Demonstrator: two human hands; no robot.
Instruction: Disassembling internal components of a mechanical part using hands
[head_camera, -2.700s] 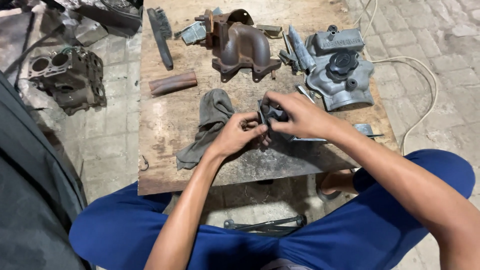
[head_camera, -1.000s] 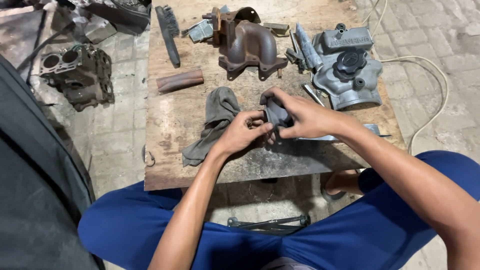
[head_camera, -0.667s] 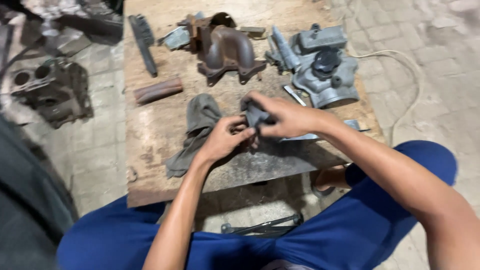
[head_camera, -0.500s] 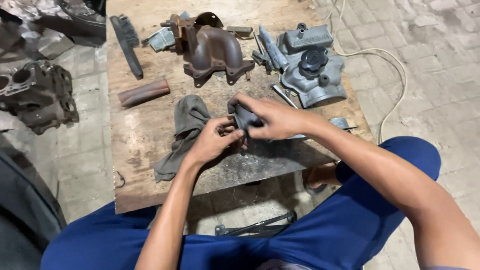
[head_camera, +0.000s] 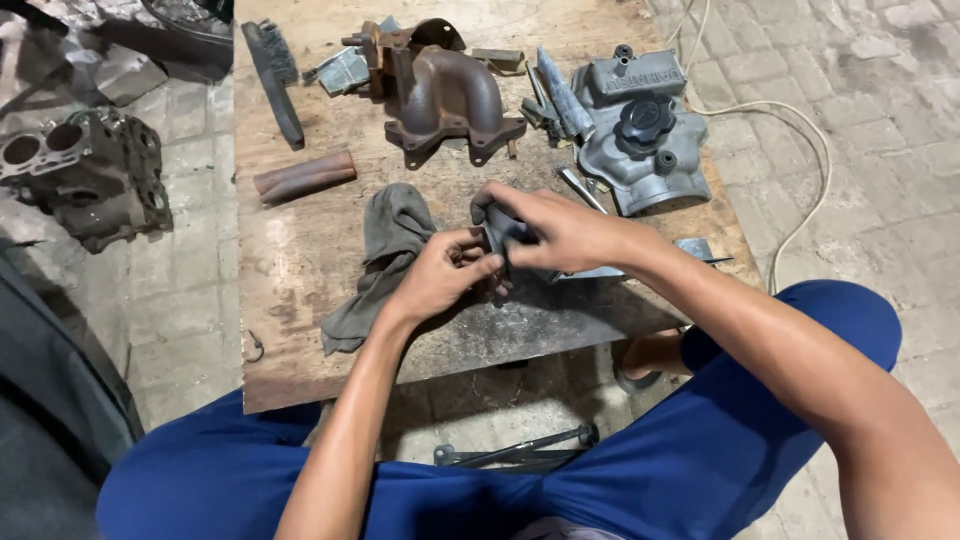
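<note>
Paving stones lie all round the low wooden surface (head_camera: 290, 270) where I sit with my knees either side of its near edge. My left hand (head_camera: 440, 275) and right hand (head_camera: 560, 225) meet over the middle of it, both clamped on a small dark metal part (head_camera: 505, 235): the right wraps over the top and the left pinches its near side with the fingertips. To do this well, I judge I should let the right hand steady the part and keep the left fingertips working lightly, with the part low over the wood so nothing small drops far. The part looks dark grey, greasy and rounded, mostly hidden by my fingers. A grey rag (head_camera: 385, 250) lies just left of my left hand. Farther off sit a rusty manifold (head_camera: 445, 95) and a grey cast cover (head_camera: 640, 130), and an engine block (head_camera: 85, 175) rests on the floor.
</note>
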